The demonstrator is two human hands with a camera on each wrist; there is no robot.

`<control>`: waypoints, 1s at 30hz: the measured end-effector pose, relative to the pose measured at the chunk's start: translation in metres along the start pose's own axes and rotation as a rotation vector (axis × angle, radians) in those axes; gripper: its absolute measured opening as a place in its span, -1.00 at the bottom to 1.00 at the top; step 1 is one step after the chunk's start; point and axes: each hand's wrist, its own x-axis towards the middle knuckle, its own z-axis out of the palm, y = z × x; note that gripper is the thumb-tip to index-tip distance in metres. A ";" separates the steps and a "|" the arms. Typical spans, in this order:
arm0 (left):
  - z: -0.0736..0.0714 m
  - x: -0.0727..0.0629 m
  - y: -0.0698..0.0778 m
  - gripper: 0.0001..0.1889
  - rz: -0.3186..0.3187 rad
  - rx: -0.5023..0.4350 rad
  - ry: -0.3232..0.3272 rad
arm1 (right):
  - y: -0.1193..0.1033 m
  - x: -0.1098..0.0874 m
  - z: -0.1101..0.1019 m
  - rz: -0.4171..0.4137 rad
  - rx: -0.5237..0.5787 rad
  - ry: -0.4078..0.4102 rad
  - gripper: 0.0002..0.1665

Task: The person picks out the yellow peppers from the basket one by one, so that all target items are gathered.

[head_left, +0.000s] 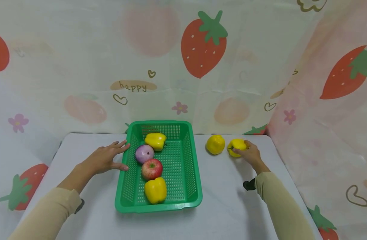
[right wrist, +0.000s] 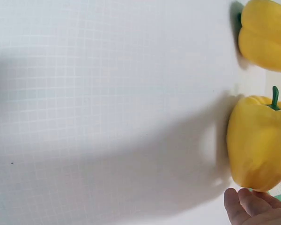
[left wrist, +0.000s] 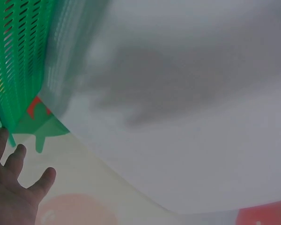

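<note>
On the table, my right hand [head_left: 251, 155] holds a yellow bell pepper [head_left: 235, 146], its thumb on one side and its fingers on the other. The right wrist view shows the same bell pepper [right wrist: 257, 145] with its green stem, and fingertips [right wrist: 243, 206] at its lower end. My left hand [head_left: 104, 159] has its fingers spread at the left rim of a green plastic basket [head_left: 121, 186]. In the left wrist view the left hand [left wrist: 14, 192] is partly cut off, beside the perforated basket wall [left wrist: 23, 61].
Inside the basket lie a yellow bell pepper [head_left: 155, 141], a round pale purple vegetable [head_left: 144, 154], a red apple [head_left: 152, 169] and another yellow bell pepper [head_left: 155, 190]. One more yellow bell pepper [head_left: 215, 144] stands between basket and right hand. A printed cloth [head_left: 165, 66] hangs behind the white table [head_left: 222, 206].
</note>
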 end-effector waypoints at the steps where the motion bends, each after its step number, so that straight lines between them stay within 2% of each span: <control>1: 0.000 0.000 0.000 -0.02 -0.002 0.000 -0.001 | -0.001 -0.001 0.000 0.008 0.003 -0.008 0.10; 8: 0.001 -0.001 0.001 -0.02 -0.014 -0.011 -0.014 | -0.002 -0.004 -0.002 0.018 -0.007 -0.014 0.09; 15: 0.002 0.001 -0.001 -0.02 -0.003 0.012 0.002 | -0.006 -0.003 -0.008 -0.119 -0.093 0.043 0.07; 21: 0.002 0.001 -0.002 -0.01 -0.009 0.007 -0.003 | -0.033 -0.006 -0.008 -0.177 -0.081 0.039 0.08; 25: 0.002 0.002 -0.003 0.00 -0.008 0.007 -0.004 | -0.059 -0.008 -0.002 -0.268 -0.073 0.026 0.10; 30: 0.003 0.002 -0.003 -0.01 -0.010 -0.003 -0.012 | -0.091 -0.017 0.010 -0.375 -0.011 0.002 0.13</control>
